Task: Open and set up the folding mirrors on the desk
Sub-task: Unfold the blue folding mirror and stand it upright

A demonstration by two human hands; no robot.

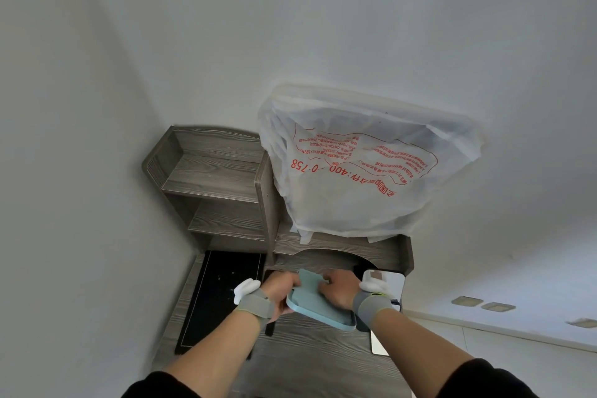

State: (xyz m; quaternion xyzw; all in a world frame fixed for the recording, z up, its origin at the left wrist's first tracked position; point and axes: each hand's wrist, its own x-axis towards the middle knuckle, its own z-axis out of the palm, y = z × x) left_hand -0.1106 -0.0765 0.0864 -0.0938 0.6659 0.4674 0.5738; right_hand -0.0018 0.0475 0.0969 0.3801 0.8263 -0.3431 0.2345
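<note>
Blue mirror (318, 305) tilted above grey tabletop (307, 355), left hand (281, 287) gripping its left edge, right hand (337, 292) curled over its top.

Blk sleeves (151, 384), grey wrist straps (255, 304) w/ white clip-on pieces (246, 288); R strap (368, 303) has yellow-green trim.

grey wood-grain desk (307, 355) with black mat (219, 297) and flat mirror (379, 344)
</note>
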